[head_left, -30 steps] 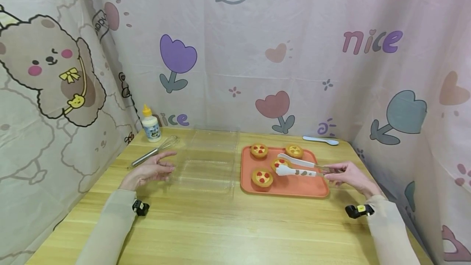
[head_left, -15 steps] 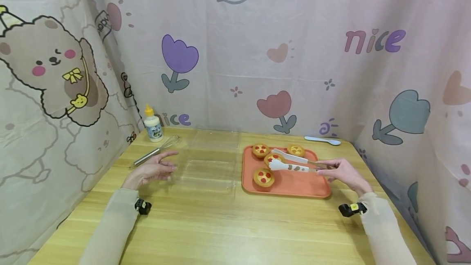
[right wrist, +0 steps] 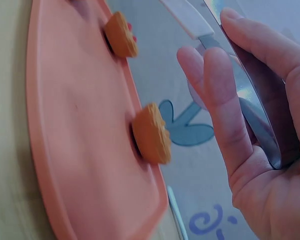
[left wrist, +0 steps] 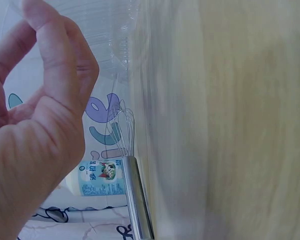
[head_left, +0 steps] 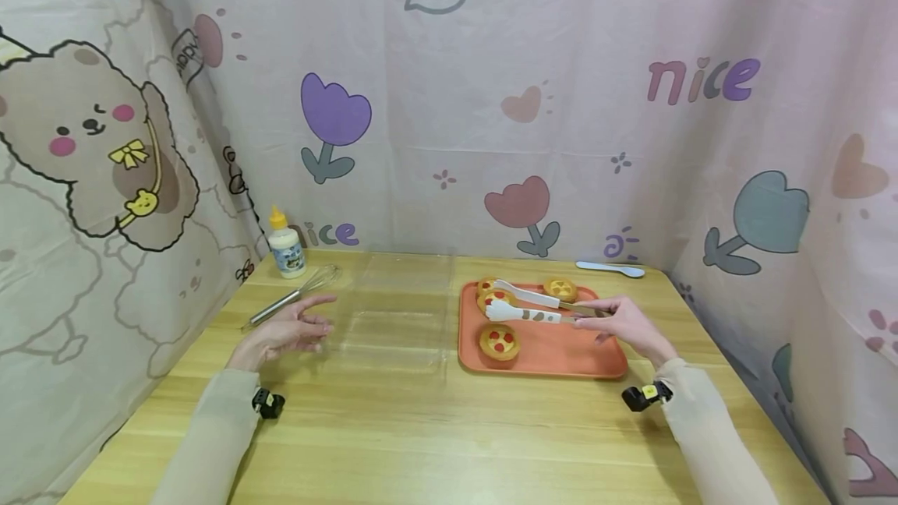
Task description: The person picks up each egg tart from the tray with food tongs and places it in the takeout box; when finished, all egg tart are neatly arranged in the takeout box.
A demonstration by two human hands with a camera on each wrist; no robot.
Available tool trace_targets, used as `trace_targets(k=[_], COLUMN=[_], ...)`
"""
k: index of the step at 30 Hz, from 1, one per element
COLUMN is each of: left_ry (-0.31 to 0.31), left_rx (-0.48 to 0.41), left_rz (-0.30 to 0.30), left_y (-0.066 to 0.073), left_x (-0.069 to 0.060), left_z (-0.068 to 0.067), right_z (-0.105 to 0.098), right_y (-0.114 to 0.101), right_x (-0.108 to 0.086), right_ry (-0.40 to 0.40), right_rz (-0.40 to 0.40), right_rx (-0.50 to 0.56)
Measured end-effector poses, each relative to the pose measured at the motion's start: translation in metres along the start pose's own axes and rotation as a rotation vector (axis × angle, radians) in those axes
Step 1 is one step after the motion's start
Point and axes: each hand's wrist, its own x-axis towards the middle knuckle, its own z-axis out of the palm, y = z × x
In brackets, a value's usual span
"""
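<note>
My right hand (head_left: 624,326) grips the tongs (head_left: 536,316) by their metal handle, above the orange tray (head_left: 561,357). Between the white tong tips is a tart with red pieces (head_left: 496,301), overlapping the back-left tart (head_left: 484,285) in the head view. Another tart (head_left: 500,342) sits at the tray's front left, and one (head_left: 560,289) at its back. In the right wrist view the metal handle (right wrist: 257,112) lies between thumb and fingers. My left hand (head_left: 284,330), fingers loosely bent and holding nothing, is beside the clear plastic container (head_left: 396,337); contact cannot be told.
A whisk (head_left: 277,308) lies behind my left hand, near a yellow-capped bottle (head_left: 286,248) at the back left. Behind the tray, a pale spoon (head_left: 610,269) lies along the table's back edge. A patterned curtain (head_left: 435,115) hangs behind the table.
My right hand and the tongs have moved left over the tray, and the tart between the tips has moved left with them. My left hand has stayed nearly still.
</note>
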Motion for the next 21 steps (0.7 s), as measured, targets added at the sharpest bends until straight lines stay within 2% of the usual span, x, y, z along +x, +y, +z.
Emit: trace_targets(k=[10,16,21], left_ry=[0.006,0.012,0.006], left_rx=[-0.009,0.0,0.006], left_rz=[-0.002,-0.001,0.005], left_y=[0.0,0.0,-0.001], left_x=[-0.002,-0.001,-0.001], left_z=[0.001,0.001,-0.001], right_z=[0.018,0.024,0.031], right_y=[-0.011,-0.017,-0.02], right_x=[0.012,0.017,0.022], right_ry=[0.027,0.017,-0.003], right_rz=[0.059,0.053,0.034], right_rx=[-0.017,0.022,0.016])
